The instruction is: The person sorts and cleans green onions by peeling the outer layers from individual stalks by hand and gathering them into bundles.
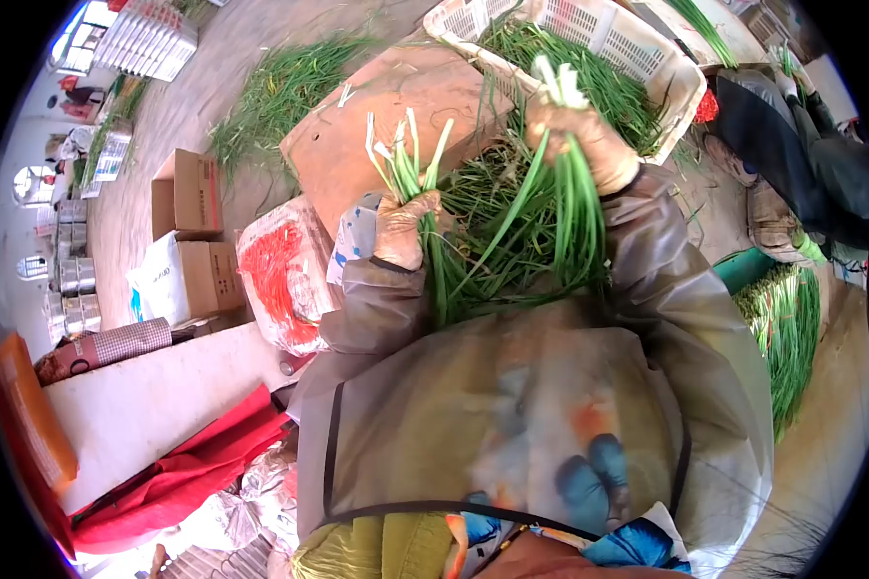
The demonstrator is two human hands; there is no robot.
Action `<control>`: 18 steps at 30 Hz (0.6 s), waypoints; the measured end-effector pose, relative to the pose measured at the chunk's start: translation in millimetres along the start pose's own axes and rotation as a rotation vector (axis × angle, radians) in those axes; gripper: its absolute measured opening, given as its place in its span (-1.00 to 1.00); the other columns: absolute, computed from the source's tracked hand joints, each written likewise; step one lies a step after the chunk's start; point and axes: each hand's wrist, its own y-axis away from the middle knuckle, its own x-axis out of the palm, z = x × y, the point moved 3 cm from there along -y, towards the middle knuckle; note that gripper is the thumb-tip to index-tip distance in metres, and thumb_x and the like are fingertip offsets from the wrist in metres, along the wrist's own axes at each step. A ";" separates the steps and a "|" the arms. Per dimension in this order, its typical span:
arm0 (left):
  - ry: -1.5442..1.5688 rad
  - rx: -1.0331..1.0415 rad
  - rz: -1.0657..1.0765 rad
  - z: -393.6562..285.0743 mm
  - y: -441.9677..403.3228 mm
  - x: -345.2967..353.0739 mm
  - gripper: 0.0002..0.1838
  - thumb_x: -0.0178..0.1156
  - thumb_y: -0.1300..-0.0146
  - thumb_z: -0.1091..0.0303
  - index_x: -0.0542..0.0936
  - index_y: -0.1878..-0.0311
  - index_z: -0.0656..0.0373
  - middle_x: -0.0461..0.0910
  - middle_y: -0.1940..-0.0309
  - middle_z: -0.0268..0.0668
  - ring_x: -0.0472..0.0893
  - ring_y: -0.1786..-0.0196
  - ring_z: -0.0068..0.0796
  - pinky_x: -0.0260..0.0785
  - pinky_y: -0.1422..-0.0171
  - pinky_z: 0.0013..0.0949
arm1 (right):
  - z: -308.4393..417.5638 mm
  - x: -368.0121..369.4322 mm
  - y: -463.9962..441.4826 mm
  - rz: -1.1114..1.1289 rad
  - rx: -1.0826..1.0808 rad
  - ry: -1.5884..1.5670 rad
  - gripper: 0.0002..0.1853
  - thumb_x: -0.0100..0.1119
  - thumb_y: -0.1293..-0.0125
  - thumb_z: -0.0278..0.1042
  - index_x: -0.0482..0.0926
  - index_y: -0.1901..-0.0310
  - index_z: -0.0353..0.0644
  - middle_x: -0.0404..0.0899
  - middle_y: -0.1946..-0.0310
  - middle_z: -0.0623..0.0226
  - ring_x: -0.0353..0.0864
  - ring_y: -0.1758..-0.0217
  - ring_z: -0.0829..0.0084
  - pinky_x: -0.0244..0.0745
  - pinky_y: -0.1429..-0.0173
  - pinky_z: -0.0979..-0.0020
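Observation:
My left hand (403, 230) is closed around a loose bunch of green stalks (430, 174), their pale ends fanned upward and the leaves hanging below. To its right, my right hand (589, 145) grips a thicker bunch of green stalks (577, 198), white ends up and long leaves trailing down toward my apron. Between and beneath the two bunches lies a heap of loose green leaves (497, 193). Just beyond my hands is a flat reddish-brown board (386, 96) with a few pale scraps on it.
A white crate (681, 82) of greens stands beyond the board. Red ties (272, 265) lie on a package at left, near cardboard boxes (185, 193). Greens cover part of the floor. Another person's dark-clothed legs (792, 164) are at right, above bundled greens (792, 338).

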 end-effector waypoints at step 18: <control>0.267 -0.129 0.189 -18.3 15.9 25.0 -0.49 0.14 -0.19 0.31 0.31 -0.20 0.21 0.54 0.15 -0.17 0.55 0.16 -0.36 0.43 0.07 -0.35 | -37.0 -16.6 -43.0 -0.266 -0.253 0.135 -0.79 0.11 -0.22 -0.39 0.50 0.15 -0.29 0.56 0.39 0.28 0.50 0.35 0.49 0.44 0.17 0.55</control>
